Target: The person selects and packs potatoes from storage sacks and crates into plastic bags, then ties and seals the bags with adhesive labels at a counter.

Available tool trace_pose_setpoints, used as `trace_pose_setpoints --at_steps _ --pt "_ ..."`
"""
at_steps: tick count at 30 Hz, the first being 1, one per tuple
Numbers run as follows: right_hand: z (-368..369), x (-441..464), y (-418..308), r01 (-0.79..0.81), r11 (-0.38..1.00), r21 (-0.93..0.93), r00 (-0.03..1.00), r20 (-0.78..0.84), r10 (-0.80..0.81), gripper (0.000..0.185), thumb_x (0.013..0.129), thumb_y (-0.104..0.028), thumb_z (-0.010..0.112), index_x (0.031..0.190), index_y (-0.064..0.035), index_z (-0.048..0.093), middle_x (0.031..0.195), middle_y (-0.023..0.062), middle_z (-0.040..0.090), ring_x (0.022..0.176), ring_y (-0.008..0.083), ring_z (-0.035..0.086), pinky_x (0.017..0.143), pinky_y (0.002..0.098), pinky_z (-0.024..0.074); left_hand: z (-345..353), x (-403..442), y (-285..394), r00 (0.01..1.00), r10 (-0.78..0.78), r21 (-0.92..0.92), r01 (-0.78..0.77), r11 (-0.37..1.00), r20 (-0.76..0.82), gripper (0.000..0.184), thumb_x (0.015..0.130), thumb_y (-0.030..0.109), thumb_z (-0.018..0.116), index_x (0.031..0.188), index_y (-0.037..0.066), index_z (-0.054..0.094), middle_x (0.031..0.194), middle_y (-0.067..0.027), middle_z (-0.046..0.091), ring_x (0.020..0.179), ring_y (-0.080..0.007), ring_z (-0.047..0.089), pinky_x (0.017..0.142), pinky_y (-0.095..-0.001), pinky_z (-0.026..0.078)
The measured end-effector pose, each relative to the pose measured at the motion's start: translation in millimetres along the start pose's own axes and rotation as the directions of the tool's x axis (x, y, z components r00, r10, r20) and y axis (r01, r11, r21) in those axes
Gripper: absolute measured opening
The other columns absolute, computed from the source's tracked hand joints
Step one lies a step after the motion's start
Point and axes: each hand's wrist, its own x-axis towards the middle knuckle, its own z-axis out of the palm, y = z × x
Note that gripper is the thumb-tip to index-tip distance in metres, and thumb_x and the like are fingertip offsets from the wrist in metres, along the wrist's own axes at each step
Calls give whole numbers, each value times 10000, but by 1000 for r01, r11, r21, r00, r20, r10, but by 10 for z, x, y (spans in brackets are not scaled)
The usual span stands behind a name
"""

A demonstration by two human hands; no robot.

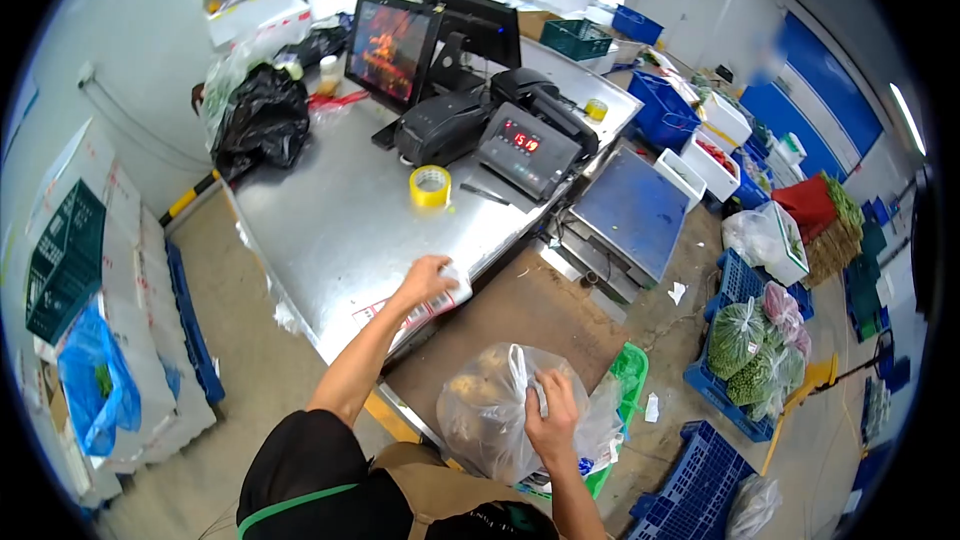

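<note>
A clear plastic bag [490, 420] of round brownish produce, which looks like potatoes, sits on the brown lower surface in front of me. My right hand [555, 410] is at its gathered top, fingers curled onto the plastic beside the twisted handle. At the near edge of the steel table [330, 250], my left hand [428, 280] curls over a white object [458, 288], whose kind is partly hidden by the fingers. Under that hand lies a white sheet with red and black print [425, 315]. A roll of yellow tape [430, 186] stands farther back.
A scale display [530, 145], a black printer [440, 128] and a monitor [390, 48] occupy the table's back. Right of it is a platform scale [635, 210]. A green basket [630, 380] touches the bag's right side. Blue crates [695, 480] and bagged green vegetables [755, 375] stand on the floor.
</note>
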Motion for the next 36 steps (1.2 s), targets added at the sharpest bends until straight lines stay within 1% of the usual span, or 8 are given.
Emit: trace_pose_setpoints --at_steps 4,18,21,25,28,31,34,36 --pt "89 426 -88 66 990 -125 994 -82 -76 258 743 16 647 996 44 599 972 190 596 918 342 586 800 379 473 -256 -572 1350 833 276 -322 -126 938 479 321 749 101 693 1051 5 640 858 -95 669 766 -111 585 698 -277 477" --pt "49 -5 90 -282 957 72 936 -198 291 52 766 -1 626 806 30 619 728 126 639 647 218 630 598 314 493 53 -1093 1714 603 147 -407 321 855 784 364 786 89 632 1142 15 611 804 -23 643 658 -68 568 593 -237 463" --pt "112 -273 339 -591 595 544 639 -135 757 82 798 -37 612 787 44 618 698 58 624 629 116 589 577 267 473 112 -1129 1649 572 86 -335 345 877 816 447 752 93 642 1182 -14 585 843 -61 651 681 -99 584 605 -253 461" --pt "-17 -658 839 -500 283 819 404 -68 912 133 836 -92 595 840 38 620 753 60 622 652 110 583 589 252 470 149 -1206 1498 529 -10 -268 446 854 849 434 745 72 642 1163 -33 588 874 -74 651 756 -124 588 688 -263 453" --pt "-350 -822 1207 -493 492 718 272 -409 871 131 850 -90 582 814 33 606 741 30 615 627 96 566 562 251 448 -4 -1264 1489 527 -115 -247 566 787 842 359 773 56 635 1110 -61 596 851 -68 647 725 -106 592 650 -244 462" --pt "-633 -865 1385 -648 735 199 345 -783 517 93 817 -84 606 791 4 626 704 57 618 624 145 560 621 294 438 -11 -1313 1061 544 -122 -303 624 720 830 292 767 22 661 1049 -35 611 862 -59 659 707 -104 613 646 -239 488" --pt "-602 -978 1583 -563 644 -518 715 -696 66 33 771 -40 609 801 -25 611 731 103 595 664 245 560 652 353 421 -51 -1405 1036 539 -172 -323 698 640 825 310 743 4 690 1042 -24 615 906 -59 667 754 -117 627 703 -247 505" --pt "-243 -1241 1781 -473 664 -579 846 -510 158 60 741 -57 594 796 -49 574 728 117 543 700 309 527 677 434 387 -43 -1447 1038 543 -183 -342 719 605 820 313 736 7 706 1035 -21 618 908 -59 668 759 -119 629 705 -254 507"
